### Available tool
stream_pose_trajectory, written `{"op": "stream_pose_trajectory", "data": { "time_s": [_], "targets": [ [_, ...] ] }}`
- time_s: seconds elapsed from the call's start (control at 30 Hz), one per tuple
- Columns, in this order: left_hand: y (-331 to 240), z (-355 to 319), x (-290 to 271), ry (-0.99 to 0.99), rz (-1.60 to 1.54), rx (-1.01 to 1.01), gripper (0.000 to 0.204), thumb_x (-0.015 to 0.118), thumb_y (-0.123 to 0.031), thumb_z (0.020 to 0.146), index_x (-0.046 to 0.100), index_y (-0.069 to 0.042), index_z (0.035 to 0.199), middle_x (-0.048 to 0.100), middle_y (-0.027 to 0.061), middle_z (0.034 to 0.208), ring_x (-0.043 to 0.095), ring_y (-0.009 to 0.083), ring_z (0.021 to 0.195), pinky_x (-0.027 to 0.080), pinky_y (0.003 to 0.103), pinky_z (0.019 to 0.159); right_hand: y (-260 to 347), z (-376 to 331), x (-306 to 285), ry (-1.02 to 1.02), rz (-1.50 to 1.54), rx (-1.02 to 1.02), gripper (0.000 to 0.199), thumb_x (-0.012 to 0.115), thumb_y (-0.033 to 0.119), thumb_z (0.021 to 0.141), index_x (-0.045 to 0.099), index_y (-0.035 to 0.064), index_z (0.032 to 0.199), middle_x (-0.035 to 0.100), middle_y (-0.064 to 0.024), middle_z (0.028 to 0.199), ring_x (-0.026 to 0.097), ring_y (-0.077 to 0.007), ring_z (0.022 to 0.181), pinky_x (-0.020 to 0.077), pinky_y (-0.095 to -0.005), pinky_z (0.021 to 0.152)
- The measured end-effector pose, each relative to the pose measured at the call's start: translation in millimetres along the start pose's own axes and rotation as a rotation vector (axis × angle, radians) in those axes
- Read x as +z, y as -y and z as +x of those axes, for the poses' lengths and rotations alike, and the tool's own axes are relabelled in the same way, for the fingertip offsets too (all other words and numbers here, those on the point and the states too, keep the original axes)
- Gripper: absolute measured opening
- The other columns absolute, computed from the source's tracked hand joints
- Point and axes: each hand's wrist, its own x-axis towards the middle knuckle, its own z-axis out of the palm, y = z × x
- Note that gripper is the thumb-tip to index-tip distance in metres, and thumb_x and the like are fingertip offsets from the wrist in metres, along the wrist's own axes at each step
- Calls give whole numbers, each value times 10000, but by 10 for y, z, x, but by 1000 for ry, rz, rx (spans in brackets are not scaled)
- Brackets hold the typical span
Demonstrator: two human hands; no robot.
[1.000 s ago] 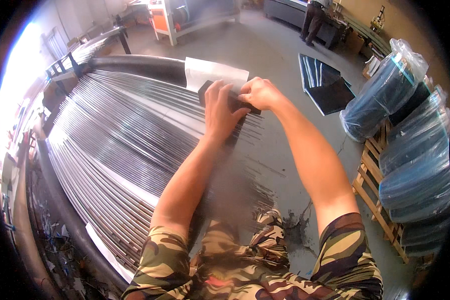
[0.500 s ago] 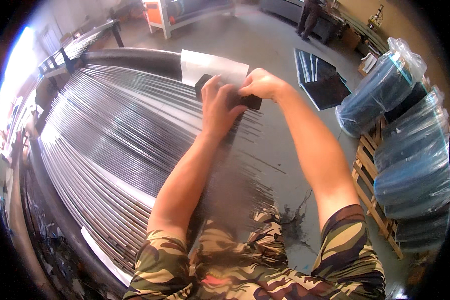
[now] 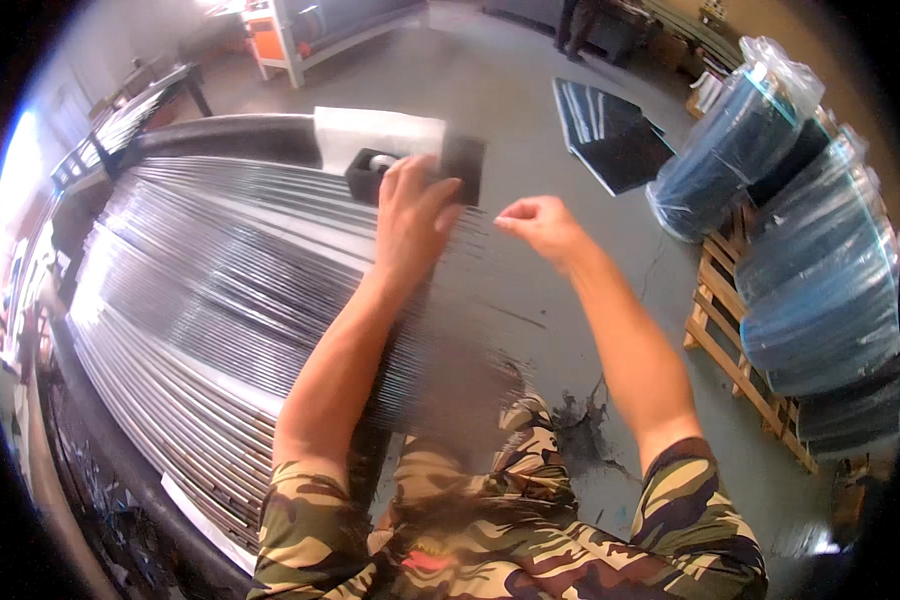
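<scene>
Two bare hands work over a wide bed of thin, shiny metal rods (image 3: 220,290) that fans out to the person's left. The left hand (image 3: 410,215) lies flat with its fingers spread on the near ends of the rods, pressing down and grasping nothing. Just beyond its fingertips sits a small black box-shaped holder (image 3: 375,170) with a pale roll inside, and beside that a dark flat rectangular piece (image 3: 464,165), both resting against a white sheet (image 3: 375,130) at the rods' far end. The right hand (image 3: 540,225) hovers over the grey concrete floor (image 3: 530,100), apart from the rods, its thumb and forefinger pinched together; whether anything is between them cannot be told.

Half a second ago both hands met at the dark piece; now the right hand has drawn away to the right and the left has slid down onto the rods.

On the right stand three plastic-wrapped bluish bundles (image 3: 730,150) on one wooden pallet (image 3: 740,370).
</scene>
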Motion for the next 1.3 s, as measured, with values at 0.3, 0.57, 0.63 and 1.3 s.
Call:
{"op": "stream_pose_trajectory", "data": {
  "time_s": [0.3,0.57,0.63,1.3],
  "targets": [
    [-886,-275,-34,938,-308,-44,344,760,-342,777,755,-117,1036,704,97,980,681,336,933,557,443,802,-517,-1626,246,-169,1156,320,420,651,474,941,727,83,1076,689,-32,1144,542,-180,1071,382,-369,973],
    [-1005,-373,-23,863,-326,-9,267,754,-307,755,777,-130,954,707,87,909,689,327,851,559,446,744,-543,-1740,342,-206,1195,352,424,678,491,916,726,90,1046,685,-37,1136,530,-192,1107,372,-368,980],
    [-1004,-377,-22,838,-343,-5,258,752,-305,756,780,-129,943,708,83,896,689,322,840,559,444,736,-577,-1742,347,-197,1201,351,420,680,490,915,723,93,1045,684,-36,1132,533,-191,1104,373,-365,973],
    [-955,-356,24,878,-336,37,149,713,-155,806,774,-42,882,722,131,855,697,312,830,556,410,751,-585,-1577,442,-280,750,410,236,787,259,871,705,90,1015,676,23,936,593,-106,884,434,-310,784]
  ]
}}
